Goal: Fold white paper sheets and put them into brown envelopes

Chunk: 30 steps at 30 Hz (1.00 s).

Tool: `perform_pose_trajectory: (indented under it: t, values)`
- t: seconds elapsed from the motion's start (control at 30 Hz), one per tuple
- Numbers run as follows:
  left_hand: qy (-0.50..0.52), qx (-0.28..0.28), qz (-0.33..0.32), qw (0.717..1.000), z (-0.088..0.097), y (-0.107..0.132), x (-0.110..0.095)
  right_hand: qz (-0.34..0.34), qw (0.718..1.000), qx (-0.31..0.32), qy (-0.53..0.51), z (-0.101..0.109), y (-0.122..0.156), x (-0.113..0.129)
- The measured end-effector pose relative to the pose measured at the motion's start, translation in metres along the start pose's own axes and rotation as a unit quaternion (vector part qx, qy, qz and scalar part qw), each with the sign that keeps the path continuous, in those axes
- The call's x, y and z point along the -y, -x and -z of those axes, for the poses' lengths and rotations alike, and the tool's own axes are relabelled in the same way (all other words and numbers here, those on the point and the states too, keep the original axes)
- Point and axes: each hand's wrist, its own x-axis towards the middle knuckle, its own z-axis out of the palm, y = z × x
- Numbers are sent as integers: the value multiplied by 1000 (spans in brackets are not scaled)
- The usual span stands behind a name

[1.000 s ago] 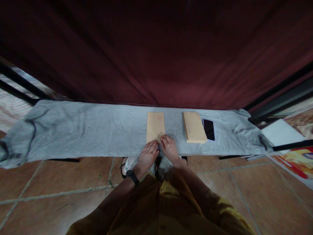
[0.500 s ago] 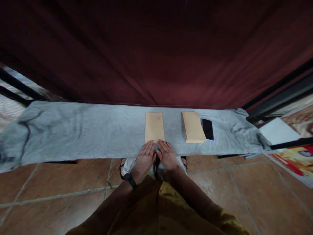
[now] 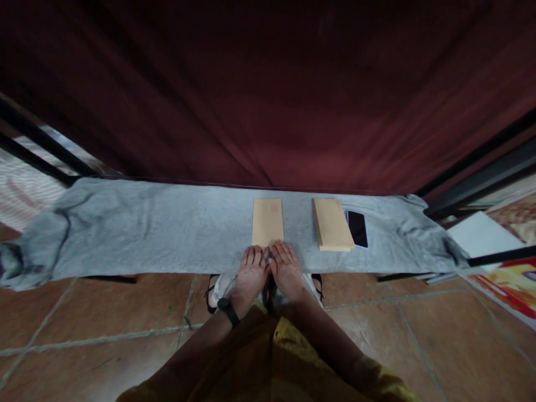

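Observation:
A tan paper envelope (image 3: 268,222) with a small reddish mark near its top right corner lies flat on a grey cloth (image 3: 188,229). My left hand (image 3: 252,273) rests palm down with its fingertips on the envelope's near edge, fingers stretched out. Beside it, my right hand (image 3: 286,271) lies flat in the same way, fingers extended over the near right corner. Both hands are open and grip nothing. To the right sits a stack of similar tan envelopes (image 3: 333,224), and a dark-screened phone (image 3: 357,229) lies against its right side.
The cloth covers a long, narrow bench. Behind it hangs a dark red curtain (image 3: 268,111). Black metal bars (image 3: 481,162) stand at both ends. A white sheet (image 3: 481,234) and a colourful printed sheet (image 3: 513,285) are at the right. Tiled floor (image 3: 125,335) lies below.
The view has shifted slightly, so the bench and everything on it appear a little lower. My hands stay at the envelope's near edge, their fingers drawn slightly closer together.

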Motion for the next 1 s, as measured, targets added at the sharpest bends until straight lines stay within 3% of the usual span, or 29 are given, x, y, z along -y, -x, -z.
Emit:
perform_pose_trajectory:
  t: [0.27, 0.53, 0.73, 1.0]
  values:
    - [-26, 32, -62, 997, -8, -2, 3, 23, 1000, 15, -13, -9, 2, -1]
    - [1, 71, -36, 997, -3, 6, -1, 29, 1000, 2, 10, -5, 12, -12]
    - [-37, 63, -19, 997, -7, 6, -12, 28, 999, -12, 28, -5, 19, -22]
    - [-7, 68, -4, 998, -6, 4, -14, 73, 997, 27, 17, -5, 6, 0]
